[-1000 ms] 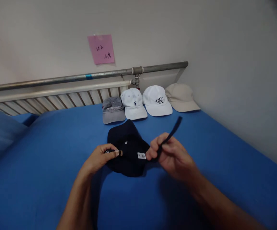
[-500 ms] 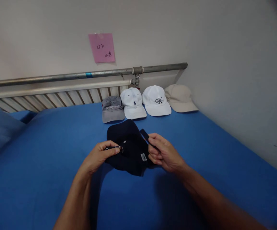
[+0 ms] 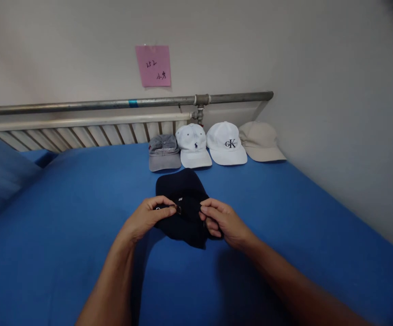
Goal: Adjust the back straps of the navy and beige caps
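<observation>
A dark navy baseball cap lies on the blue sheet with its brim pointing away from me and its inside partly showing. My left hand pinches the metal buckle on the cap's back strap between thumb and fingers. On the other side, my right hand is closed, its thumb and forefinger pinching the loose end of the strap, which is mostly hidden by the fingers. A small pale tag shows inside the cap between the hands.
Behind stand a grey cap, a white cap with a small rider emblem, a white lettered cap and a beige cap. A radiator and metal pipe run along the wall, below a pink note.
My right hand has come left and slightly down, nearer the buckle; the strap end that stuck up past its fingers is now mostly covered. The view has shifted a little.
</observation>
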`<state>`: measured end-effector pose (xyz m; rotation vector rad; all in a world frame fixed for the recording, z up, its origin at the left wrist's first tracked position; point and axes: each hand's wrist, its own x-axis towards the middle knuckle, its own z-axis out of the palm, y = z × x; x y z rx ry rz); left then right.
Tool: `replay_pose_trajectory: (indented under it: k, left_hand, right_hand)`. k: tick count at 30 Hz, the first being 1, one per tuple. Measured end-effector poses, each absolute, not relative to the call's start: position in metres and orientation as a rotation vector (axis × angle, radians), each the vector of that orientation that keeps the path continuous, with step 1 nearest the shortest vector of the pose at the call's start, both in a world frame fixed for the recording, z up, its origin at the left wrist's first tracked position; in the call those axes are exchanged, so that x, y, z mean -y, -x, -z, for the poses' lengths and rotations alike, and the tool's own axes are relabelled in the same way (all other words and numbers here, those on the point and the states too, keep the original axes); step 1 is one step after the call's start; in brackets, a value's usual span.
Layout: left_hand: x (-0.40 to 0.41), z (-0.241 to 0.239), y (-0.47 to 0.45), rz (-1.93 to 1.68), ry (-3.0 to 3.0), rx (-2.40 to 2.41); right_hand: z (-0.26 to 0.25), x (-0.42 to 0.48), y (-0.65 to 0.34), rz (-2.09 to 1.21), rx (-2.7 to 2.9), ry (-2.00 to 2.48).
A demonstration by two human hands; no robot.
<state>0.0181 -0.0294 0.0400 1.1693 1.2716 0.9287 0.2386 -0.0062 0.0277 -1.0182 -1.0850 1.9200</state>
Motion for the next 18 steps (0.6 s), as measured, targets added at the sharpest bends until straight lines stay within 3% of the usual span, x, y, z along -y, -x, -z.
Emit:
replay_pose_trajectory:
  k: [18]
  left_hand:
    - [0.0338, -0.0433, -0.0183, -0.942, -1.120, -1.133]
  right_hand:
    - [-0.0266, -0.0014, -0.2333, -2.173, 1.137, 0.984]
